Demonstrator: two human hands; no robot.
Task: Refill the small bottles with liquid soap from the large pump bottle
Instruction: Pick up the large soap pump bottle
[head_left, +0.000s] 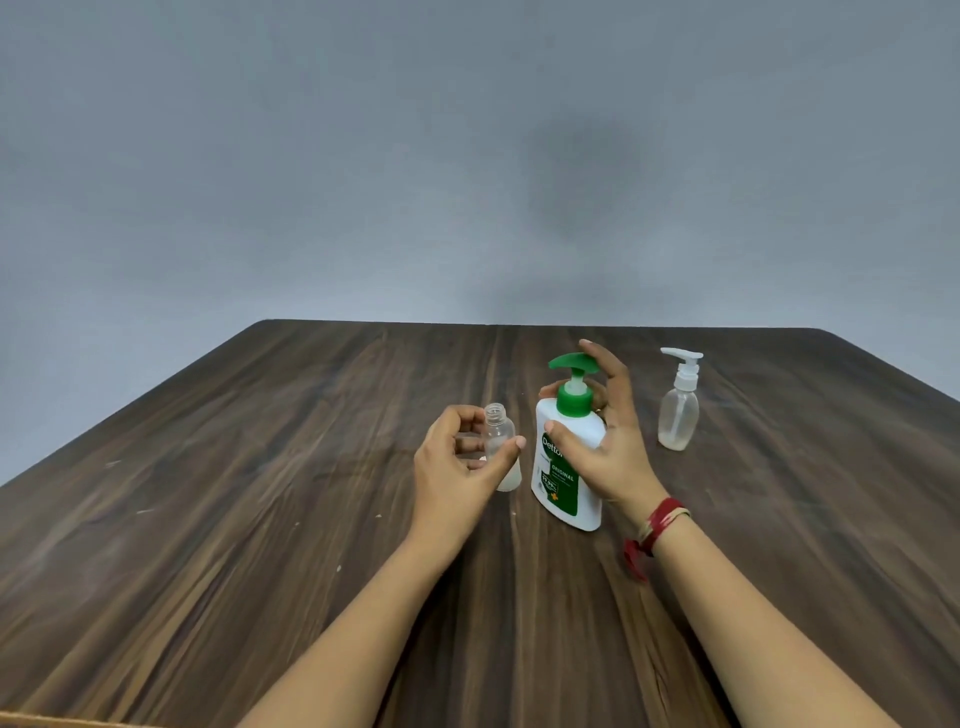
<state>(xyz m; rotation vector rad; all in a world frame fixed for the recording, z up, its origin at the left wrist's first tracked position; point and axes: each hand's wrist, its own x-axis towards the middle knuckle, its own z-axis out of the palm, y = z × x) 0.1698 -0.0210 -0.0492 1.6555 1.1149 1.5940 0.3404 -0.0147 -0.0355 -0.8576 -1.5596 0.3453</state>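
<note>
A grey wall (363, 156) backs a dark wood-grain surface (260, 467). The white Dettol pump bottle (563, 488), green-topped and labelled "ORIGINAL", stands mid-surface. The right hand (613, 447) curls round its shoulder, thumb on the label. The left hand (452, 467) grips an uncapped clear small bottle (501, 431) just beside it. A white-pump small bottle (678, 415) stands apart on the right.

Soft, even, dim light; the plain grey wall (311, 156) bears a blurred dark shadow above and right of centre; the dark wood-grain worktop (208, 519) shows a dull sheen at lower left, its edges splayed by wide-angle distortion; the large white pump bottle with green head (569, 467) casts barely any shadow; detail slightly soft.
</note>
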